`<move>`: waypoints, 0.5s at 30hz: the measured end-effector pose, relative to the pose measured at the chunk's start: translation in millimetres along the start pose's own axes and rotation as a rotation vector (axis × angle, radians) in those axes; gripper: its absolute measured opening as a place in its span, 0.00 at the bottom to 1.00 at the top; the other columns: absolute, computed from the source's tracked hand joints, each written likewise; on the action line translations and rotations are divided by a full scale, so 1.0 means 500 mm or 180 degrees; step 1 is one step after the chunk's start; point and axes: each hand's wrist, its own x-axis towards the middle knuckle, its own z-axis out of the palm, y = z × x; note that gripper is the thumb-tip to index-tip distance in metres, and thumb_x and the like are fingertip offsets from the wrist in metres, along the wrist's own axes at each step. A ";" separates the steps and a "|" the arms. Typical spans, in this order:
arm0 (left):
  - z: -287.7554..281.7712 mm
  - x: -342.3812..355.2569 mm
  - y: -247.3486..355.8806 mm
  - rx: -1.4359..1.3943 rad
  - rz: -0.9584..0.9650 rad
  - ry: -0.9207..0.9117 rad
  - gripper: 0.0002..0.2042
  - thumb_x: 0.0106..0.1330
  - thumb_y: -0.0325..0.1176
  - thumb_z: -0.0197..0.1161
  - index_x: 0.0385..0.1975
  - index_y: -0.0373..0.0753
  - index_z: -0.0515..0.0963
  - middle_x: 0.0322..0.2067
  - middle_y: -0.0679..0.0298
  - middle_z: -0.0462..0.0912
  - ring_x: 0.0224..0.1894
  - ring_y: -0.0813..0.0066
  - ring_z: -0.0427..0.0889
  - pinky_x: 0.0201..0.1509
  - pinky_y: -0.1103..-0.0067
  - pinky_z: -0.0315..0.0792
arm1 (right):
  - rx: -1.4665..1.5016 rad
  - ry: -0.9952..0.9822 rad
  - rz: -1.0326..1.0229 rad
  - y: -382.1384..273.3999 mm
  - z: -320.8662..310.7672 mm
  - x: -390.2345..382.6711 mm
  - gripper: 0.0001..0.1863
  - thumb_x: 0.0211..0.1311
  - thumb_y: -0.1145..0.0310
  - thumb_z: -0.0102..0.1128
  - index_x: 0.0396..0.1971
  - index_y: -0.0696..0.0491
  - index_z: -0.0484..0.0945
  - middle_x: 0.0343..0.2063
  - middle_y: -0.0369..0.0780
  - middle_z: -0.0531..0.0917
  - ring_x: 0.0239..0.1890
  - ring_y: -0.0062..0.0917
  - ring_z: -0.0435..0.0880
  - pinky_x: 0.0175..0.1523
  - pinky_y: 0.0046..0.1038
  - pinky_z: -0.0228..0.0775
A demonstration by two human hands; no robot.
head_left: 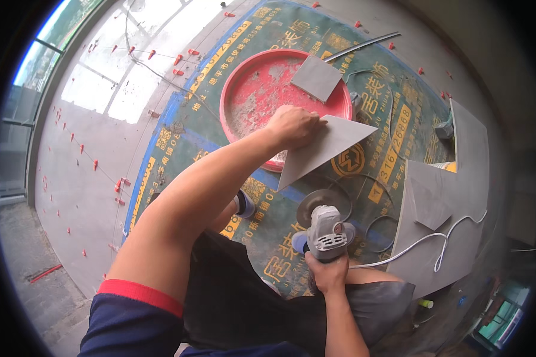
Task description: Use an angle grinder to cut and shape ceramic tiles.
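My left hand [296, 126] is closed on the upper edge of a grey triangular tile piece [324, 147], partly over the rim of a red round tub [227, 98]. My right hand [329, 271] grips an angle grinder [327, 235] by its body, low and near my knee. The grinder's disc [323, 207] points away from me, just below the tile piece and apart from it. Whether the disc is spinning cannot be made out. A smaller square grey tile [317, 78] lies across the tub's far right side.
Green printed floor sheeting [268, 196] lies under the tub. Large cut tiles [458, 238] are at the right, with a white cord [443, 235] across them. A metal strip [363, 46] extends beyond the tub. Red tile spacers [95, 164] dot the tiled floor at left.
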 end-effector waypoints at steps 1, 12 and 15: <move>-0.001 0.000 0.001 0.0010 0.0177 -0.0073 0.22 0.79 0.50 0.47 0.31 0.40 0.80 0.27 0.50 0.85 0.33 0.47 0.85 0.38 0.56 0.77 | -0.0066 -0.0069 0.0167 -0.011 -0.001 -0.002 0.30 0.46 0.74 0.76 0.53 0.61 0.76 0.47 0.41 0.85 0.48 0.27 0.85 0.56 0.31 0.75; -0.009 0.005 0.000 0.0103 0.0179 -0.0149 0.29 0.79 0.57 0.41 0.31 0.40 0.83 0.27 0.52 0.87 0.33 0.51 0.87 0.39 0.58 0.79 | -0.0845 -0.0264 -0.0267 -0.111 0.000 0.027 0.27 0.42 0.70 0.78 0.44 0.57 0.76 0.37 0.47 0.87 0.40 0.40 0.89 0.47 0.37 0.79; -0.014 0.007 0.000 0.0089 0.0214 -0.0216 0.30 0.79 0.58 0.41 0.31 0.40 0.82 0.26 0.52 0.86 0.33 0.50 0.86 0.39 0.58 0.78 | -0.1098 -0.0367 -0.0189 -0.123 0.004 0.033 0.27 0.41 0.69 0.79 0.43 0.56 0.76 0.36 0.48 0.87 0.40 0.43 0.88 0.47 0.38 0.79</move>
